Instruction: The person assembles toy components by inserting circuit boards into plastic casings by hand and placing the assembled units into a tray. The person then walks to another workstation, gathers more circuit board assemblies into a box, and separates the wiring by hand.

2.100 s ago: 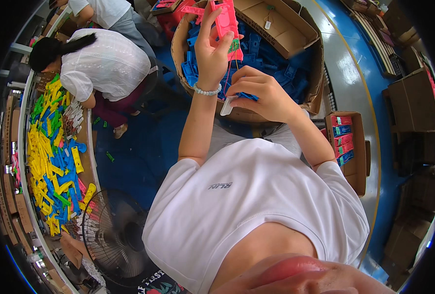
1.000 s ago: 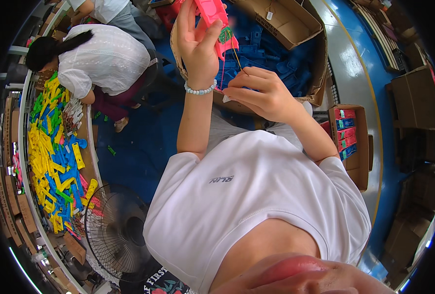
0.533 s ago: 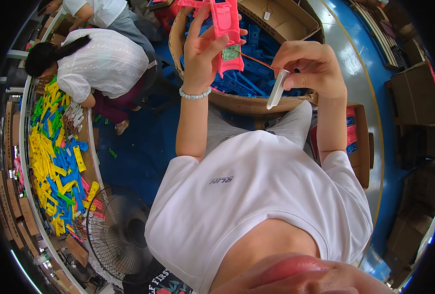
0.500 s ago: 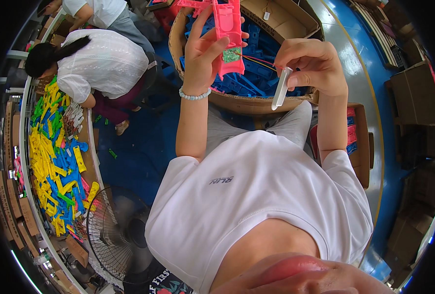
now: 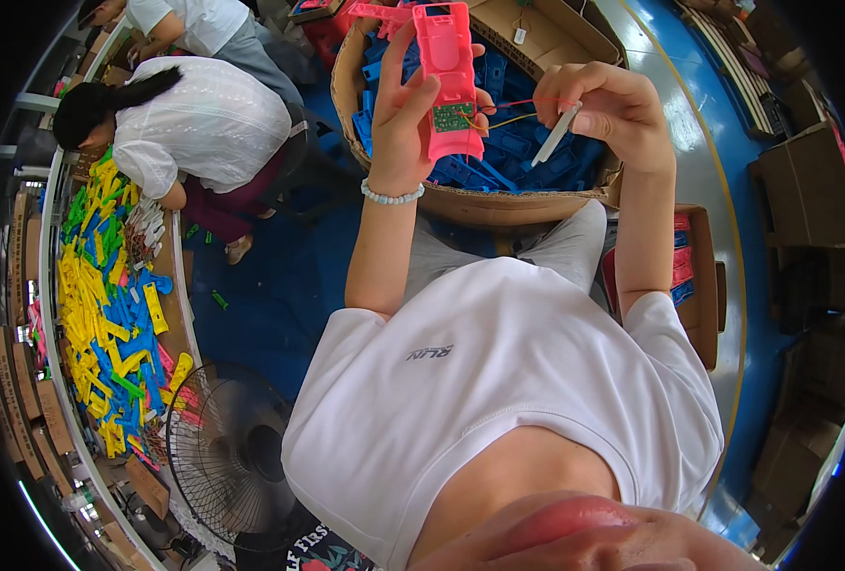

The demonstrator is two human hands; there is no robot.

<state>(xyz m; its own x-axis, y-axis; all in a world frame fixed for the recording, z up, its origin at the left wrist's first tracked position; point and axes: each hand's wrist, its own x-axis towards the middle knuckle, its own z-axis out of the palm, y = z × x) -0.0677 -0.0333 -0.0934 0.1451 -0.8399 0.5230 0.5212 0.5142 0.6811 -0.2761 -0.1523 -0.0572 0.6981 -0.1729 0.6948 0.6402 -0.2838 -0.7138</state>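
My left hand (image 5: 405,124) is closed round a pink plastic housing (image 5: 449,59), held upright with its hollow inside toward me. A small green circuit board (image 5: 453,117) sits in the housing's lower part. Thin red and yellow wires run from the board across to my right hand (image 5: 613,112). Between the thumb and fingers of that hand is a slim white plastic piece (image 5: 556,136), tilted with its lower end pointing down and left. Whether the wires join the white piece is hidden by my fingers.
A big cardboard box (image 5: 499,207) full of blue plastic parts (image 5: 513,143) stands before me. At left, a long table carries heaped yellow parts (image 5: 89,314), with a co-worker (image 5: 204,124) bent over it. A fan (image 5: 227,457) is nearby; a smaller box (image 5: 703,324) lies at right.
The pink housing has shifted slightly right and down and turned more toward me. My right hand has risen slightly, and the white piece now shows its narrow edge.
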